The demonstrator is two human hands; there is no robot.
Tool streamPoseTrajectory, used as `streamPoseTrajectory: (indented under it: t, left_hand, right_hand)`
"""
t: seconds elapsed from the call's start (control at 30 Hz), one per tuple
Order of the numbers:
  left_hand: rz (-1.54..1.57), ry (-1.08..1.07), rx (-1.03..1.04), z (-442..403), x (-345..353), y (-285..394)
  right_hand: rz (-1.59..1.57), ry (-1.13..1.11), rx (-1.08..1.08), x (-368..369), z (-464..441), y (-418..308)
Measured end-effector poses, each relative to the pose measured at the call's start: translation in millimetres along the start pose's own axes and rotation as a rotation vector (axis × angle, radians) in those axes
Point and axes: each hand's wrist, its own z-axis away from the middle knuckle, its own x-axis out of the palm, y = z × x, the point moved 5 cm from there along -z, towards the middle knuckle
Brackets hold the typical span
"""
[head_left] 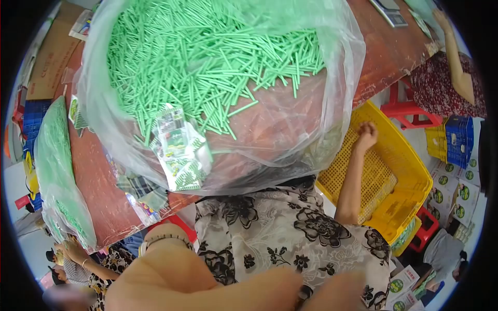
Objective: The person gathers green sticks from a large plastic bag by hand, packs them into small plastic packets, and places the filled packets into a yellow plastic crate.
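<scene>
My left hand (207, 282) is raised very close to the camera at the bottom. Its fingers stretch to the right, blurred, with nothing visible in them; a bracelet circles the wrist. Over a yellow plastic crate (415, 182) at right, my right hand (367, 136) has its fingers curled in, and nothing shows between them. A large clear plastic bag (345, 57) lies spread on the table in front of me, holding a heap of thin green sticks (207, 62). Crumpled green-and-white printed packets (179, 147) lie at the bag's near side.
The red-brown table (96, 181) carries another long bag of green sticks (57, 166) at left and more packets (145, 199). A scale (391, 14) stands at upper right. People sit at both sides. Red stools (415, 116), blue crates (457, 140) and printed cartons (451, 189) are at right.
</scene>
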Motion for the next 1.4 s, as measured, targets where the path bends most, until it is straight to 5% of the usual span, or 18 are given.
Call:
streamPoseTrajectory:
  t: [0.2,0.3,0.33,0.43,0.47,0.53,0.7,0.8,0.83,0.87,0.93,1.0,1.07,1.4]
  left_hand:
    - [-0.234,-0.074,0.065,1.0,-51.8,-0.5]
    - [-0.640,0.326,0.010,23.7,-84.5,-85.7]
    - [-0.461,0.373,-0.172,23.0,-85.7,-128.6]
    - [-0.384,0.419,-0.380,41.9,-110.5,-216.5]
    - [-0.470,0.398,-0.345,50.9,-115.7,-232.6]
    - [-0.595,0.352,-0.309,59.1,-119.6,-242.6]
    - [-0.632,0.331,-0.277,66.8,-111.5,-251.1]
    - [-0.669,0.362,-0.265,68.0,-112.0,-253.6]
    - [-0.671,0.377,-0.260,67.9,-113.3,-251.9]
    - [-0.669,0.371,-0.281,66.8,-113.2,-250.9]
    - [-0.672,0.374,-0.287,65.0,-111.3,-249.8]
    - [-0.676,0.377,-0.275,65.0,-109.0,-251.6]
    - [-0.681,0.365,-0.255,65.3,-109.4,-251.4]
    - [-0.676,0.378,-0.257,70.0,-111.1,-252.3]
  right_hand:
    - [-0.147,-0.189,-0.515,120.1,60.8,-230.5]
    - [-0.108,-0.427,-0.699,188.4,130.6,-321.6]
    - [-0.034,-0.561,-0.757,212.3,150.9,-338.8]
    - [0.178,-1.149,-0.780,297.0,232.2,-363.7]
    - [0.228,-1.294,-1.079,323.7,260.8,-365.5]
    - [0.248,-1.418,-1.393,369.9,308.9,-354.7]
    - [0.798,-1.503,-1.693,451.7,387.8,-318.9]
    - [0.776,-1.775,-1.418,493.6,386.5,-317.3]
    - [0.480,-1.983,-1.158,517.0,377.3,-315.1]
    - [0.485,-1.987,-1.178,531.8,380.8,-318.0]
    - [0.970,-1.736,-1.097,559.5,378.5,-313.2]
    - [0.971,-1.582,-1.106,559.0,391.4,-302.8]
    - [0.971,-1.349,-1.359,561.1,408.3,-298.2]
    - [1.105,-1.302,-1.422,554.7,427.9,-276.3]
